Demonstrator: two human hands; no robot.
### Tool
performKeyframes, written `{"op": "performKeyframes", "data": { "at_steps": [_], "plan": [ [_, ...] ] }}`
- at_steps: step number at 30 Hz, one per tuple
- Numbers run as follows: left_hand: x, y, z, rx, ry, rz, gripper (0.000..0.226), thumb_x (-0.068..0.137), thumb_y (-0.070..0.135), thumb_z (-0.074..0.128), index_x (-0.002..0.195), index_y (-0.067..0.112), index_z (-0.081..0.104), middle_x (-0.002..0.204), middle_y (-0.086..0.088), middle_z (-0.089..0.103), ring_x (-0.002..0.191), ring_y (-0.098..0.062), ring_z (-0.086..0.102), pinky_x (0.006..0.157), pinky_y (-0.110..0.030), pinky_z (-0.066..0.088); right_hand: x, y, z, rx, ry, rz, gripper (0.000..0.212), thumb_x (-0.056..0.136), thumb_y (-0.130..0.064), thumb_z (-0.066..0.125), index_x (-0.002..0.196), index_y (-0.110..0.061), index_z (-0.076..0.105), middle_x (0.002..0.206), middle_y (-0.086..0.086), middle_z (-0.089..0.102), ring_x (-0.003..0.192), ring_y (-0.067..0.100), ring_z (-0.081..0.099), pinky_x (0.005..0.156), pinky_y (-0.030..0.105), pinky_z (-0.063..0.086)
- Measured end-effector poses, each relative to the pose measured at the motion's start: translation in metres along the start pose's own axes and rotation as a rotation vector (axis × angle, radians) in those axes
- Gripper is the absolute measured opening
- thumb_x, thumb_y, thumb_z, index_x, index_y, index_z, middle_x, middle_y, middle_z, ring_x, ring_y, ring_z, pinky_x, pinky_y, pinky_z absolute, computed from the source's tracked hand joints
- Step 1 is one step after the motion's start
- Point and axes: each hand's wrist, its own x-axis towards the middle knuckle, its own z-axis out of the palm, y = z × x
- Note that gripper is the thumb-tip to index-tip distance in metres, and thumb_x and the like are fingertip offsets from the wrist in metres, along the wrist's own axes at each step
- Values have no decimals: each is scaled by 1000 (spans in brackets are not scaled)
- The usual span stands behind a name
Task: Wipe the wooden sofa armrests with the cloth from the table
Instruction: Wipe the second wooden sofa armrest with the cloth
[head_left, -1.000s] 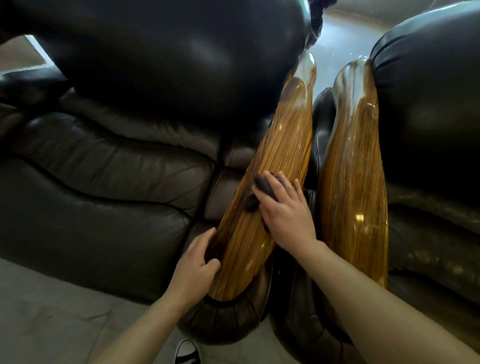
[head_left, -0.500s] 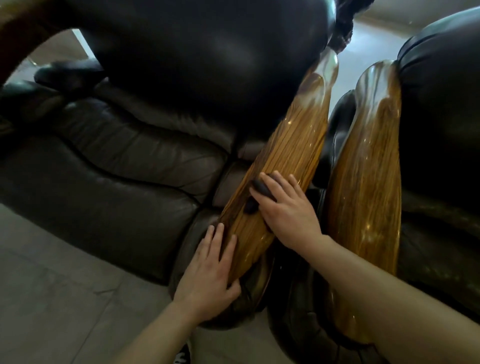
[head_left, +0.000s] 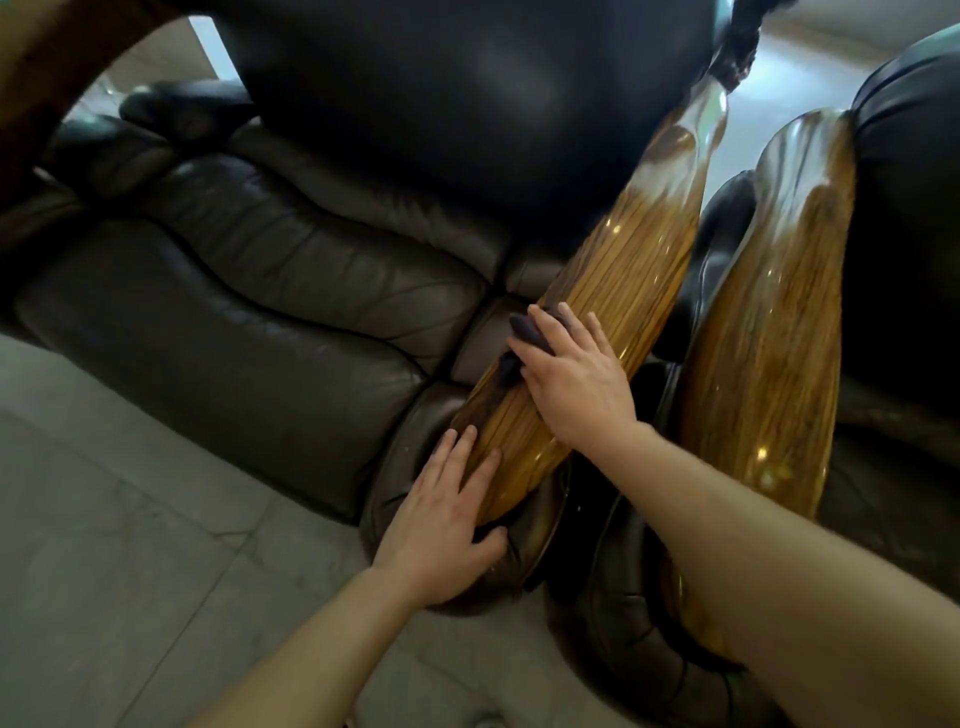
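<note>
Right hand (head_left: 576, 387) presses a dark cloth (head_left: 524, 338) flat on the glossy wooden armrest (head_left: 623, 280); left hand (head_left: 441, 514) lies released at its near end. Dark leather sofa (head_left: 260, 291), grey tiled floor (head_left: 130, 519).

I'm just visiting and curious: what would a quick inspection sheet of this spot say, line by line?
Surface: glossy striped wooden armrest on a dark leather sofa; light glare at its far end.
Job's things: dark cloth pressed on that armrest; a second wooden armrest beside it, on another leather seat.
Clutter: nothing seen.
Hands: right hand flat on the cloth; left hand open, resting on the armrest's near end and the leather roll under it.
Cables: nothing seen.
Surroundings: grey tiled floor; bright floor beyond the sofas.
</note>
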Motion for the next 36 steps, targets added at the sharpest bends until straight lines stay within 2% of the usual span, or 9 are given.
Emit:
{"op": "performKeyframes", "data": {
  "at_steps": [2, 7, 9, 13, 14, 18, 20, 28, 36],
  "plan": [
    [-3, -2, 0, -22, 1, -5, 81, 83, 61, 41, 155, 33, 16, 165, 8, -9, 146, -6, -23, 118, -30, 3, -21, -16, 10, 23, 44, 8, 45, 102, -32, 45, 146, -28, 48, 163, 6, 27, 153, 36, 13, 123, 54, 12],
    [-7, -5, -6, -89, -51, -21, 77, 86, 64, 36, 154, 38, 11, 164, 13, -10, 145, -2, -24, 116, -30, 5, -63, -6, 17, -16, -44, -384, 57, 95, -28, 57, 150, -28, 42, 165, 7, 24, 153, 37, 11, 123, 56, 15],
    [-8, -5, -8, -124, -69, -35, 77, 86, 68, 33, 154, 37, 15, 164, 14, -9, 145, -1, -22, 116, -30, 7, -55, 11, 11, -77, -73, -441, 58, 95, -28, 57, 151, -29, 40, 165, 7, 23, 154, 35, 12, 123, 54, 16],
    [-11, -7, -12, -153, -94, -72, 78, 86, 71, 32, 154, 36, 19, 164, 15, -4, 147, -2, -13, 116, -31, 8, -37, 13, -3, -21, 30, -65, 49, 97, -23, 61, 144, -23, 51, 161, 11, 32, 152, 37, 18, 123, 54, 19],
    [-12, -7, -12, -159, -100, -87, 78, 86, 72, 31, 154, 36, 19, 164, 16, -3, 147, -2, -11, 116, -31, 8, -39, 5, 0, -15, 41, -35, 50, 95, -22, 63, 143, -22, 52, 161, 12, 32, 152, 38, 17, 122, 55, 20],
    [-17, -2, -13, -205, -141, -146, 81, 82, 76, 28, 153, 39, 15, 164, 15, -1, 148, -5, -6, 116, -35, 15, -60, -6, 13, 26, -52, -335, 53, 94, -24, 60, 146, -25, 48, 163, 9, 29, 153, 37, 13, 122, 55, 19],
    [-18, -3, -14, -214, -151, -161, 81, 81, 77, 28, 152, 40, 15, 163, 16, 0, 148, -6, -4, 116, -36, 18, -57, 3, 7, 82, -73, -358, 52, 97, -22, 60, 147, -26, 47, 163, 8, 29, 154, 33, 15, 123, 52, 21],
    [-29, -5, -20, -262, -92, -208, 78, 83, 75, 34, 151, 41, 19, 162, 17, 3, 147, -5, 0, 116, -37, 19, -50, -13, -15, 529, 2, -55, 39, 100, -15, 57, 139, -21, 58, 153, 2, 44, 144, 21, 39, 115, 42, 39],
    [-52, -10, -44, -257, -34, -226, 81, 83, 72, 32, 154, 36, 19, 164, 10, 3, 149, -6, -4, 120, -34, 12, -43, -33, -36, 754, -26, 95, 44, 100, -17, 58, 142, -29, 53, 143, -9, 49, 130, 6, 44, 106, 30, 46]
  ]
}}
